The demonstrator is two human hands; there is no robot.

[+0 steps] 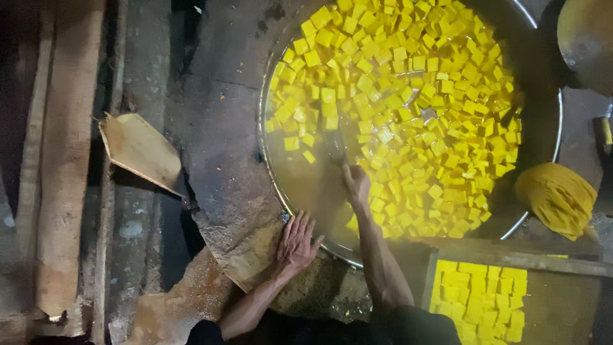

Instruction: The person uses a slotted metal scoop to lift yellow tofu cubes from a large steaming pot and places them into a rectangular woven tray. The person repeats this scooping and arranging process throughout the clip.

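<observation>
View from above of a large round metal pan (pixel 263 137) set into a rough, cracked stone surround (pixel 220 128). The pan held cloudy yellow liquid (pixel 300 176) and a dense layer of bright yellow cubes (pixel 408 96), crowded across the upper and right portions and thinning to open liquid at the lower left. The right hand (pixel 355 183) reached over the near rim into the pan, its fingers closed around a thin dark handle (pixel 340 155) that ran up into the liquid; what the handle ended in could not be told. The left hand (pixel 297 241) lay flat, palm down, on the stone surround just outside the pan's near rim, its fingers spread apart and clamped on nothing. At lower right, just beside the pan, a wooden-framed tray (pixel 511 255) contained further yellow cubes (pixel 479 300) packed closely in rows along its left side. A bundled yellow cloth (pixel 557 198) rested between the tray and the pan's right rim. A second round metal vessel (pixel 587 38) showed partly at the upper right corner, its contents hidden. To the left, well apart from the pan, lay a flat wooden board (pixel 140 150) and long wooden planks (pixel 60 160).
</observation>
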